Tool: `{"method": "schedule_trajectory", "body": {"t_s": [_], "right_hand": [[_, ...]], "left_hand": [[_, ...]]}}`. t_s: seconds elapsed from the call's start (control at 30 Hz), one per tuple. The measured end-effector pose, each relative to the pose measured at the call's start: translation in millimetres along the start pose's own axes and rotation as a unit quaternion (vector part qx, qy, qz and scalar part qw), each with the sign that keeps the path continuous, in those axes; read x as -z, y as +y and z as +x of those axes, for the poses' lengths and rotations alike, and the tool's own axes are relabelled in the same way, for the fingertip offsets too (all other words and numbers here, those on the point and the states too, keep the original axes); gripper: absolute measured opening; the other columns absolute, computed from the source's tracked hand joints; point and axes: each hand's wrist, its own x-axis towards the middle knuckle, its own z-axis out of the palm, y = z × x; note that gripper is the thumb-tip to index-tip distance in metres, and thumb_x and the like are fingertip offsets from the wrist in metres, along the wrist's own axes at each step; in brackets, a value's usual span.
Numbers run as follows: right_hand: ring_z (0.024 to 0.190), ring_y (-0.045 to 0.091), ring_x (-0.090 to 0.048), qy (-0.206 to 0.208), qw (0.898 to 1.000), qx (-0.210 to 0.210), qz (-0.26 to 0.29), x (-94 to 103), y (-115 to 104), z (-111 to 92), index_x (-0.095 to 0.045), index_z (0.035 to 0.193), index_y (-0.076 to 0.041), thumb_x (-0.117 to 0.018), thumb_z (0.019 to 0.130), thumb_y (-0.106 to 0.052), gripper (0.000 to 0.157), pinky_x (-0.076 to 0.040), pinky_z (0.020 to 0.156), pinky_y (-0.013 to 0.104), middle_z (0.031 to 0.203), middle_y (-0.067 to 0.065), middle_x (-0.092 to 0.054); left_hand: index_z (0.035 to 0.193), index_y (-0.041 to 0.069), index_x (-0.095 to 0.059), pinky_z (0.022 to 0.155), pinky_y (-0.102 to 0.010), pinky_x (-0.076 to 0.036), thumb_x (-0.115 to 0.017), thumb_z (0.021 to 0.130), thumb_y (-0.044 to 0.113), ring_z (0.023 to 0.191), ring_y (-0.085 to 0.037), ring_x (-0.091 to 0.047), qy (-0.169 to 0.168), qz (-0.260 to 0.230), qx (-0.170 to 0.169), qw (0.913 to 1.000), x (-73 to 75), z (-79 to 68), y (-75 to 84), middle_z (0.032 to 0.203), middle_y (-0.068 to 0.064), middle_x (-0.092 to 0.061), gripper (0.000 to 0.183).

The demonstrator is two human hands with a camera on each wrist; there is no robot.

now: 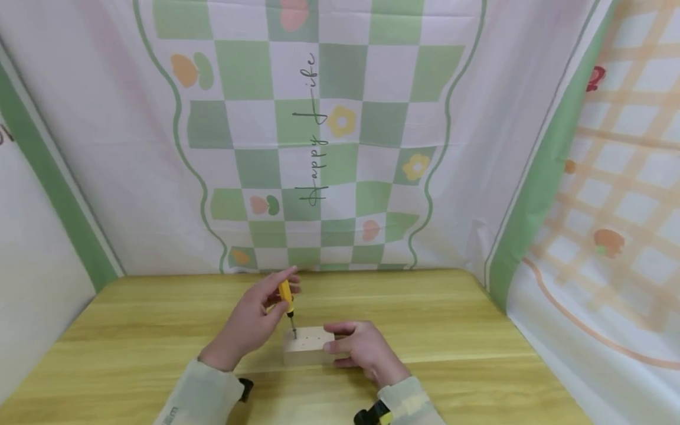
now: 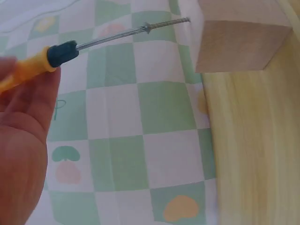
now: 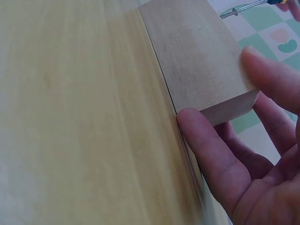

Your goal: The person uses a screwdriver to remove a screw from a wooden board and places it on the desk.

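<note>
My left hand grips a screwdriver by its yellow handle, fingers round it. The steel shaft slopes down to a screw whose tip stands in the top of a pale wooden block, near its left end. In the right wrist view most of the screw's thread shows above the wood. Several small dark holes dot the block's top. At the block's right end my right hand holds it, thumb and fingers spread on its sides and end face.
The block rests on a wood-grain table. Behind the table hangs a curtain with green checks, fruit and flowers, and another cloth with orange checks hangs at the right. A dark strap sits at the right wrist.
</note>
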Motion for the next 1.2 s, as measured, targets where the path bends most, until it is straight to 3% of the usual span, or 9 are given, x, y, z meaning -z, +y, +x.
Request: {"method": "schedule_trajectory", "body": {"t_s": [0.07,0.17,0.27,0.4,0.5,0.7,0.83,1.07,1.2], "right_hand": [[0.097,0.027,-0.066,0.001,1.0,0.0,0.001,-0.6,-0.2,-0.3,-0.07,0.121,-0.003,-0.084,0.081,-0.009,0.043,-0.059,0.074,0.045,0.13,0.013,-0.061],[0.097,0.027,-0.066,-0.001,1.0,0.0,0.0,-1.0,-0.1,-0.5,-0.07,0.121,-0.003,-0.083,0.081,-0.009,0.043,-0.059,0.074,0.045,0.13,0.013,-0.061],[0.097,0.027,-0.066,-0.002,1.0,-0.002,0.002,-1.2,0.3,0.0,-0.07,0.122,-0.002,-0.083,0.081,-0.009,0.043,-0.059,0.075,0.046,0.13,0.013,-0.061],[0.098,0.027,-0.066,-0.001,1.0,-0.003,0.001,-1.7,0.3,0.2,-0.069,0.122,-0.001,-0.083,0.082,-0.008,0.043,-0.059,0.074,0.046,0.13,0.013,-0.061],[0.098,0.027,-0.066,0.001,1.0,-0.002,-0.001,-1.5,0.0,-0.5,-0.069,0.123,-0.001,-0.082,0.082,-0.007,0.043,-0.059,0.074,0.046,0.13,0.013,-0.061],[0.097,0.027,-0.066,0.0,1.0,0.001,0.0,-0.3,0.2,-2.4,-0.068,0.123,0.0,-0.082,0.082,-0.007,0.044,-0.059,0.075,0.046,0.131,0.014,-0.061],[0.097,0.027,-0.066,0.004,1.0,0.004,0.0,0.7,-0.5,-1.8,-0.069,0.122,-0.001,-0.083,0.081,-0.007,0.043,-0.059,0.075,0.045,0.131,0.014,-0.061],[0.098,0.027,-0.066,0.004,1.0,0.001,0.002,0.3,-1.5,0.0,-0.07,0.121,-0.002,-0.084,0.08,-0.008,0.043,-0.059,0.075,0.044,0.131,0.014,-0.061],[0.098,0.027,-0.066,0.002,1.0,0.002,-0.001,-0.8,-1.0,0.0,-0.07,0.121,-0.002,-0.083,0.081,-0.007,0.043,-0.059,0.075,0.044,0.131,0.014,-0.061]], "left_hand": [[0.146,0.015,-0.052,0.077,-0.03,-0.057,-0.068,0.09,-0.008,0.092,-0.013,-0.065,0.008,0.0,0.001,1.0,1.1,-0.2,1.4,0.107,0.002,-0.063,0.063],[0.142,0.014,-0.057,0.07,-0.026,-0.057,-0.077,0.086,0.002,0.081,-0.009,-0.063,0.03,0.039,-0.011,0.9987,0.7,0.5,0.7,0.094,0.006,-0.058,0.061],[0.146,0.016,-0.052,0.076,-0.028,-0.057,-0.076,0.087,0.003,0.09,-0.012,-0.062,0.022,0.028,-0.021,0.9992,0.0,-1.0,-3.2,0.102,0.003,-0.059,0.065],[0.15,0.02,-0.047,0.081,-0.031,-0.057,-0.069,0.089,-0.009,0.097,-0.016,-0.065,-0.005,-0.02,0.0,0.9998,1.3,-2.7,-3.6,0.114,-0.003,-0.064,0.071],[0.147,0.019,-0.052,0.077,-0.029,-0.058,-0.073,0.087,-0.005,0.089,-0.013,-0.066,0.005,0.001,0.004,1.0,2.2,-1.9,-2.0,0.101,0.0,-0.063,0.068],[0.147,0.017,-0.05,0.082,-0.032,-0.057,-0.071,0.087,-0.009,0.096,-0.015,-0.065,-0.009,-0.004,0.007,0.9999,1.9,-1.8,0.4,0.11,0.002,-0.062,0.069],[0.144,0.016,-0.055,0.077,-0.03,-0.057,-0.074,0.086,-0.005,0.087,-0.013,-0.064,0.011,0.028,-0.006,0.9995,2.1,-0.2,-0.6,0.098,0.005,-0.06,0.064],[0.147,0.016,-0.051,0.083,-0.032,-0.056,-0.068,0.088,-0.013,0.097,-0.015,-0.063,0.005,0.002,-0.011,0.9999,5.3,0.0,2.3,0.112,0.002,-0.063,0.068],[0.144,0.016,-0.054,0.079,-0.029,-0.057,-0.075,0.087,-0.001,0.09,-0.011,-0.062,0.015,0.05,-0.017,0.9985,5.1,0.9,1.7,0.104,0.004,-0.061,0.063]]}}
